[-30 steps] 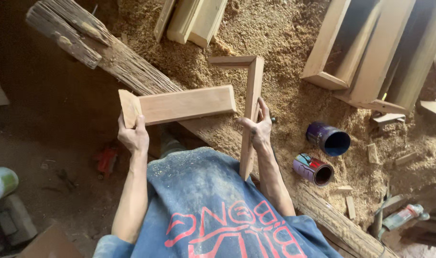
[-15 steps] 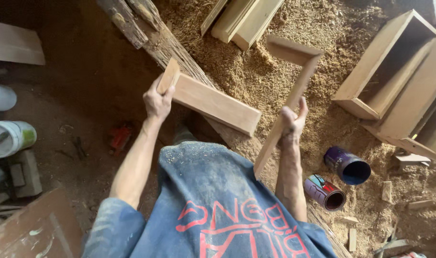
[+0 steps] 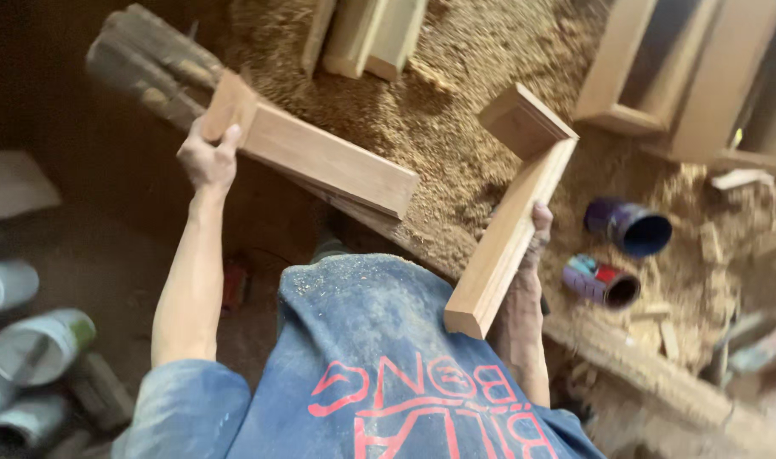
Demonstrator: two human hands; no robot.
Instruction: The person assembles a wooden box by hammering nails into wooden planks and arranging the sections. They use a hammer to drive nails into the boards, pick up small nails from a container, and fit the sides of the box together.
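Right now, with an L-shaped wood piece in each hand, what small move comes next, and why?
Probably swing the left hand's L-piece toward the right hand's L-piece: both are held up apart, with open ends facing each other, so they look ready to meet.

You see an unevenly lit frame. The sawdust floor at upper centre is warmly and brightly lit, while the left side falls into deep shadow with little detail. Light reaches the wooden board from above, leaving its top face bright. The cans at lower left are dim and soft. Motion blur softens the whole picture, strongest toward the right and lower edges. You will find no hard glare.
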